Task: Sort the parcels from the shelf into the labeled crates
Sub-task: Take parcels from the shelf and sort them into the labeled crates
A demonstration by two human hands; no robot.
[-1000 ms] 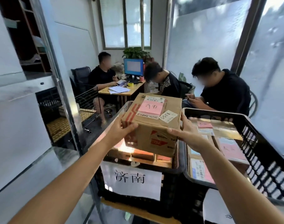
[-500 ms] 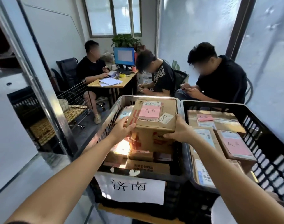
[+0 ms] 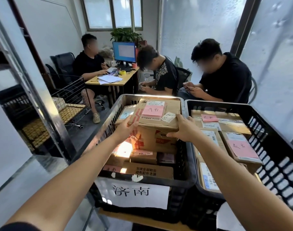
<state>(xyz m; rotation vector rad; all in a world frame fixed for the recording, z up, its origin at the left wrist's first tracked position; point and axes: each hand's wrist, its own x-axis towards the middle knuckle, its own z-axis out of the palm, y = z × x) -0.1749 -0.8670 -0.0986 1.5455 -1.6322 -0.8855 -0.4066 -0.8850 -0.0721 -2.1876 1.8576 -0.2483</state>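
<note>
Lowering a parcel (image 3: 156, 120) into the left crate (image 3: 107, 125), whose front carries a white label (image 3: 132, 193) with two hand-written characters. The parcel is a brown cardboard box with a pink note (image 3: 152, 110) and a printed slip on its lid. It sits in the far half of the crate among other boxes, and its base is hidden behind the nearer ones. The left grip (image 3: 125, 129) holds the near-left top corner with fingers curled over the edge. The right grip (image 3: 184, 129) pinches the near-right top edge, thumb on the lid and fingers below it.

Handling: the board looks stiff, though the lid is creased and bows out along its near edge, so that edge is probably a weak hold. The side walls or the underside would be safer to take. Two hands carry the box level without visible strain, which suggests moderate weight. Its contents are unknown. The dry card surface should not slip.

A second crate (image 3: 275, 147) stands just beside on the right, also holding labelled boxes.

Change: one second earlier the parcel is held clear above the crate's near rim, with a hand flat on each side wall. Now it is farther in and lower, and both grips have shifted to the top corners.
</note>
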